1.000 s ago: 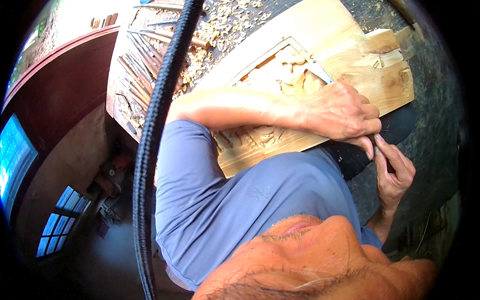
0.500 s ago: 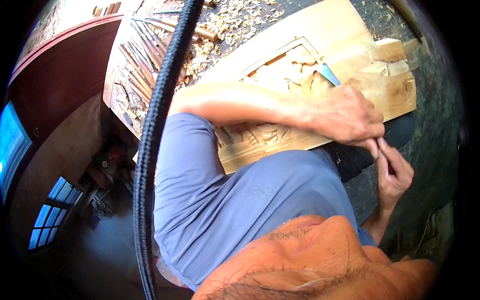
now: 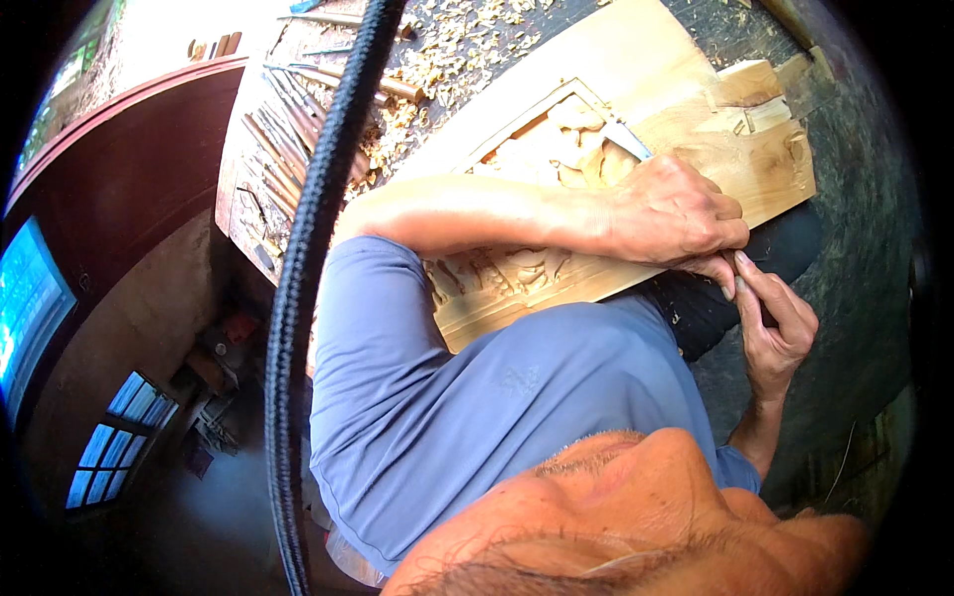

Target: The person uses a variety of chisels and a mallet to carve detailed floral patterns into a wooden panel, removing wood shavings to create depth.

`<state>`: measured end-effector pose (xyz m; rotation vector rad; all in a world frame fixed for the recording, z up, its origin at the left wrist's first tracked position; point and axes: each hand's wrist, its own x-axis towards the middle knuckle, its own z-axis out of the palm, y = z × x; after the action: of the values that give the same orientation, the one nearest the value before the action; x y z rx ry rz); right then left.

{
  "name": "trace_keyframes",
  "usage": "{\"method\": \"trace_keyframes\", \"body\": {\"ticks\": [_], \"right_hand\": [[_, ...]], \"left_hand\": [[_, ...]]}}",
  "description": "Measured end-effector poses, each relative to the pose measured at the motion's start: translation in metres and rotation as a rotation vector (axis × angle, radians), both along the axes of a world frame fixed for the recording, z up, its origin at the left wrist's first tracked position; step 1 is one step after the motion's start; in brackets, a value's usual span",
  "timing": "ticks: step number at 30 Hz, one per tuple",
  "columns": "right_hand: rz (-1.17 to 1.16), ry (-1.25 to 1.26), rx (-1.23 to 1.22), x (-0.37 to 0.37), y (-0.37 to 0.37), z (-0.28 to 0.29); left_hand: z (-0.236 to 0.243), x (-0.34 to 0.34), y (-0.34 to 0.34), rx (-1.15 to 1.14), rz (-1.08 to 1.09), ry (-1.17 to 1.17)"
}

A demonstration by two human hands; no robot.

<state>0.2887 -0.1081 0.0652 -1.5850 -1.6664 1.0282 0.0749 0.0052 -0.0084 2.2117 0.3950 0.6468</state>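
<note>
My left hand (image 3: 681,214) is closed around a chisel (image 3: 628,142), whose flat metal blade points up and left beyond my knuckles. The blade's tip touches or hovers over the carved recess near the frame's corner; I cannot tell which. My right hand (image 3: 777,323) meets the heel of my left one, its fingers pinched together at the chisel's rear end; the handle itself is hidden by my fingers. Beneath lies a pale wooden panel (image 3: 686,74) with relief carving (image 3: 581,154) inside a cut rectangular border. My left forearm crosses over the panel and covers part of the carving.
Several carving tools (image 3: 283,149) with wooden handles lie on the dark workbench (image 3: 855,258) at far left. Curled wood shavings (image 3: 467,50) are scattered beside them. Small wood blocks (image 3: 750,84) sit at the panel's right end. A black braided cable (image 3: 323,199) hangs across the view.
The view has shifted a little, so the panel sits slightly further left. The chisel blade has moved slightly toward the border's corner and now catches brighter light. Both hands keep their hold.
</note>
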Motion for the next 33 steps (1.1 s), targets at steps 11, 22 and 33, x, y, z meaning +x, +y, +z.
{"method": "trace_keyframes", "body": {"ticks": [11,22,33], "right_hand": [[-0.02,0.004,0.001,-0.001,0.004,-0.003],[-0.003,-0.056,-0.032,0.003,-0.014,0.014],[0.007,-0.077,-0.018,0.001,-0.008,0.02]], "left_hand": [[-0.005,0.001,0.003,0.103,0.07,-0.002],[-0.004,0.004,-0.005,0.184,-0.098,-0.063],[-0.006,0.006,-0.003,0.207,-0.057,-0.088]]}}
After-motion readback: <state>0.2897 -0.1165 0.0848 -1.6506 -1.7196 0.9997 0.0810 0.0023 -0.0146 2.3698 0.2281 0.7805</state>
